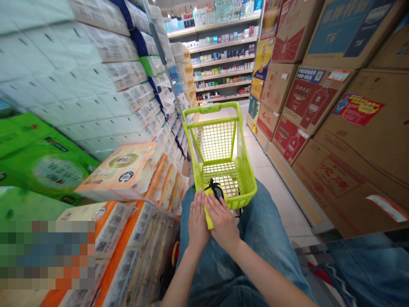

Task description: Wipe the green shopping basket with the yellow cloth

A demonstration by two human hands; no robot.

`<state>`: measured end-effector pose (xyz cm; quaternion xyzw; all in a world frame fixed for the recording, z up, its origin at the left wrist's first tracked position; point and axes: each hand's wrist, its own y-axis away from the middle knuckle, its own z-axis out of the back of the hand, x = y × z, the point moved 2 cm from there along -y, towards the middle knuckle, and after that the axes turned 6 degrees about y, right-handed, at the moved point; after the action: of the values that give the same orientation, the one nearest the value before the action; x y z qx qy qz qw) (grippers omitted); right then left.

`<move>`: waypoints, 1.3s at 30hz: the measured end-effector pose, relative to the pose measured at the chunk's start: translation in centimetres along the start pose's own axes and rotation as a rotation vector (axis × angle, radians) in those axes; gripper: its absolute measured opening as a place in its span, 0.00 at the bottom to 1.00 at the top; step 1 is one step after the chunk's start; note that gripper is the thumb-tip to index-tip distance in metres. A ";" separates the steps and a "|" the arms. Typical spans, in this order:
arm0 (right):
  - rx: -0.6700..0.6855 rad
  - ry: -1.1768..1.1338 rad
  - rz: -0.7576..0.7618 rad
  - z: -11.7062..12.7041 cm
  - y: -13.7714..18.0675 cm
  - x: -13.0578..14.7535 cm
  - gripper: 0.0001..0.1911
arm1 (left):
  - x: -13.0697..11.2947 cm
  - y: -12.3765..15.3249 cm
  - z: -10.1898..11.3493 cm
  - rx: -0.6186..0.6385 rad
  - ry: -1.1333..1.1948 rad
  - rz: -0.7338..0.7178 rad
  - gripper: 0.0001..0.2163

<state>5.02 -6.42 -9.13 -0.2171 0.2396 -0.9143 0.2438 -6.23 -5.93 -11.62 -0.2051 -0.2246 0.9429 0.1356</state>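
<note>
A lime-green shopping cart (243, 179) stands in the aisle right in front of me, its basket bare. My left hand (197, 221) and my right hand (223, 221) lie side by side on the cart's near handle (209, 221), fingers stretched forward. Between the fingertips sits a small black piece (216, 188) on the handle. My jeans-clad legs (262, 238) show below the cart.
Stacked tissue packs in white, green and orange (128, 170) wall the left side. Brown and red cardboard cartons (335, 128) are piled along the right. The tiled aisle floor (277, 187) runs ahead to shelves of small goods (223, 55) at the far end.
</note>
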 end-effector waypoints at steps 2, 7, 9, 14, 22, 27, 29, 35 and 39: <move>0.027 0.001 0.052 0.6 0.4 -0.8 0.38 | 0.1 0.0 0.1 0.012 -0.009 -0.012 0.35; 0.031 0.079 0.037 4.1 3.5 -7.5 0.43 | 0.3 -0.2 0.4 0.015 -0.016 -0.025 0.36; -0.011 0.113 -0.024 5.5 4.6 -10.3 0.44 | 0.2 -0.2 0.4 0.010 -0.007 -0.030 0.37; -0.099 0.125 -0.132 5.7 4.7 -10.7 0.44 | 0.0 -0.2 0.3 0.010 0.009 -0.023 0.38; -0.030 0.005 -0.009 0.2 0.2 -0.5 0.40 | 0.2 -0.1 0.9 0.049 0.006 -0.022 0.38; 0.049 0.005 0.070 1.9 0.8 -2.0 0.44 | 0.3 -0.2 1.3 0.067 -0.013 -0.056 0.37; 0.042 0.038 0.066 3.5 2.2 -4.7 0.46 | 0.4 -0.1 1.4 0.069 -0.018 -0.070 0.37; -0.054 0.147 -0.084 6.9 5.4 -11.9 0.45 | 0.5 0.8 1.2 0.082 -0.021 -0.085 0.38; -0.095 0.136 -0.110 5.1 4.7 -9.4 0.44 | 0.4 1.2 0.7 0.061 -0.017 -0.057 0.38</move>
<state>16.61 -6.56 -10.32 -0.1788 0.2863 -0.9266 0.1656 -7.05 -7.06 -11.77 -0.1862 -0.2029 0.9468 0.1668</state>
